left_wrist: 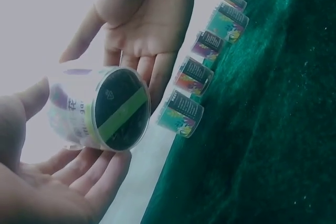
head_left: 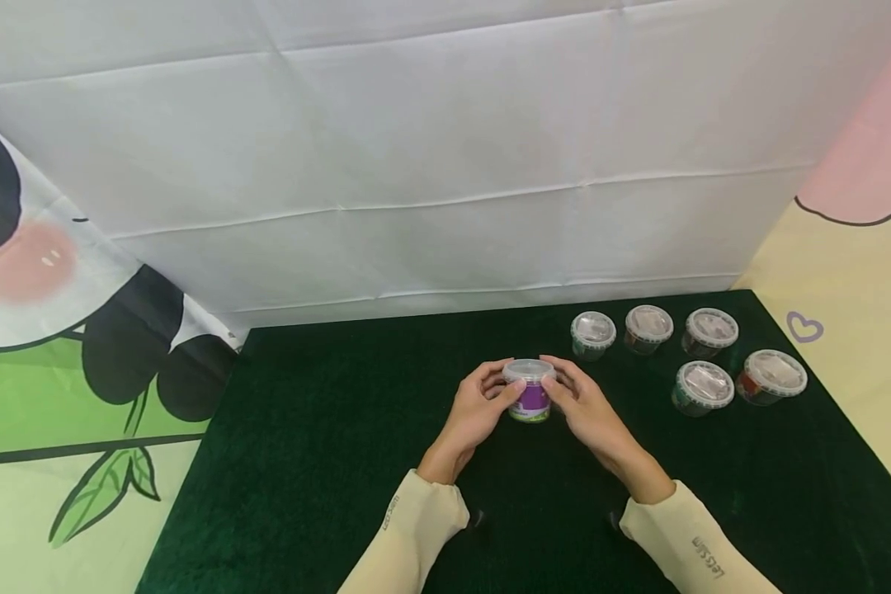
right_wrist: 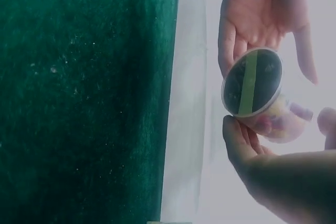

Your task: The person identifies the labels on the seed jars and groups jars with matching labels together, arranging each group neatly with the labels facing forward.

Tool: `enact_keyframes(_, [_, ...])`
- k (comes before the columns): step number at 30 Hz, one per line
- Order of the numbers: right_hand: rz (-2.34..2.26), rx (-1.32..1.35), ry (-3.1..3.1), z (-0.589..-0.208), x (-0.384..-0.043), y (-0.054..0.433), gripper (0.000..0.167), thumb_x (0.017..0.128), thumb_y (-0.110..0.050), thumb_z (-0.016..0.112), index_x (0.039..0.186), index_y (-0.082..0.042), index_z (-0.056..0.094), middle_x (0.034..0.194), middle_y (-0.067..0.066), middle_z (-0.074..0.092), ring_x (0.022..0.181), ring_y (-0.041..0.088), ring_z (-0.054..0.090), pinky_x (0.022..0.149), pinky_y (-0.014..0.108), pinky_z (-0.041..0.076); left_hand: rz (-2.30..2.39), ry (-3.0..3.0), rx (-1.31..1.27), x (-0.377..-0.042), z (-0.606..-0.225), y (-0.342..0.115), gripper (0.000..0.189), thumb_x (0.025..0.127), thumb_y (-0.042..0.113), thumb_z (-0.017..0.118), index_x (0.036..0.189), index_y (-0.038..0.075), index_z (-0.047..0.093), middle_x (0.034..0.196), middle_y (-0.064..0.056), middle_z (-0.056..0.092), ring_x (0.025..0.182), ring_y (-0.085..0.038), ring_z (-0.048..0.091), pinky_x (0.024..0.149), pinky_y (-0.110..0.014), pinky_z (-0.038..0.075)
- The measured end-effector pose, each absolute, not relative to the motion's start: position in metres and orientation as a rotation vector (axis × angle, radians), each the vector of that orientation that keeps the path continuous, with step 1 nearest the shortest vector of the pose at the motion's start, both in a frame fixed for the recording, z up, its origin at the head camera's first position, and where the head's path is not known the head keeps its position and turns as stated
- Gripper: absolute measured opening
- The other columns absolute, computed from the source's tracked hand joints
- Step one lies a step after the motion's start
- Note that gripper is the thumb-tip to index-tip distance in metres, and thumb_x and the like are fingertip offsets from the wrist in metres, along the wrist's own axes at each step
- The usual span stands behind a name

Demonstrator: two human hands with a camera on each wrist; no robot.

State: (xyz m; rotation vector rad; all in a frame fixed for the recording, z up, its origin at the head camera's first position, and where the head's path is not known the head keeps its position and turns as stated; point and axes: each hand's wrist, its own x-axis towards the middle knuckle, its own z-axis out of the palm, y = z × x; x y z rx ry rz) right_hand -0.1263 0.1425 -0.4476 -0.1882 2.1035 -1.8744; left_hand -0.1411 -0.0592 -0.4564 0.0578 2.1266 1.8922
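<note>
One round clear-and-purple plastic tub is pinched by the left hand and right hand, likely to keep it steady, above the dark green cloth table, with five round clear plastic tubs near the table's far right corner.

The counter is dark green and kinda velvety, and five lidded tubs sit on its far right part: three in a row along the back edge, two a bit nearer, over by the right edge. Behind the counter there's a white sheet with crease lines. Left of the counter, a cartoon backdrop with a big green leaf. Right of the counter, a yellow-and-pink backdrop with a little purple heart.
</note>
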Motion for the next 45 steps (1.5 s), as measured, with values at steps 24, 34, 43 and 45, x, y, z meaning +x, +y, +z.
enact_keyframes(24, [-1.865, -0.124, 2.181, -0.4514, -0.1272, 0.1338, 0.056, 0.115, -0.033, 0.045, 0.163, -0.005, 0.033, 0.16, 0.026, 0.044, 0.147, 0.044, 0.045, 0.12, 0.059, 0.039, 1.919, 2.201, -0.029, -0.1411, -0.4566, -0.0562, 0.053, 0.101, 0.038, 0.074, 0.143, 0.01, 0.058, 0.131, -0.009, 0.067, 0.107, -0.02, 0.067, 0.095, -0.037, 0.057])
enact_keyframes(34, [-1.921, -0.136, 2.084, -0.4515, -0.1295, 0.1398, 0.056, 0.117, -0.031, 0.039, 0.165, -0.006, 0.029, 0.163, 0.026, 0.038, 0.151, 0.045, 0.039, 0.121, 0.061, 0.035, 1.9, 2.156, 0.109, -0.1422, -0.4555, -0.0584, 0.053, 0.108, 0.035, 0.064, 0.153, 0.007, 0.053, 0.139, -0.014, 0.065, 0.115, -0.024, 0.07, 0.099, -0.038, 0.059])
enact_keyframes(43, [-1.899, -0.166, 2.095, -0.4497, -0.1309, 0.1383, 0.057, 0.116, -0.03, 0.042, 0.164, -0.002, 0.03, 0.162, 0.028, 0.041, 0.149, 0.045, 0.042, 0.12, 0.059, 0.037, 1.877, 2.237, 0.067, -0.1405, -0.4544, -0.0594, 0.049, 0.106, 0.035, 0.067, 0.146, 0.008, 0.057, 0.134, -0.013, 0.066, 0.109, -0.022, 0.069, 0.093, -0.036, 0.059])
enact_keyframes(45, [-1.903, -0.169, 2.083, -0.4499, -0.1316, 0.1387, 0.056, 0.116, -0.029, 0.042, 0.164, -0.002, 0.03, 0.161, 0.028, 0.042, 0.148, 0.045, 0.043, 0.12, 0.059, 0.037, 1.864, 2.217, 0.089, -0.1413, -0.4535, -0.0619, 0.05, 0.108, 0.035, 0.064, 0.147, 0.007, 0.055, 0.136, -0.014, 0.065, 0.112, -0.025, 0.07, 0.095, -0.039, 0.06])
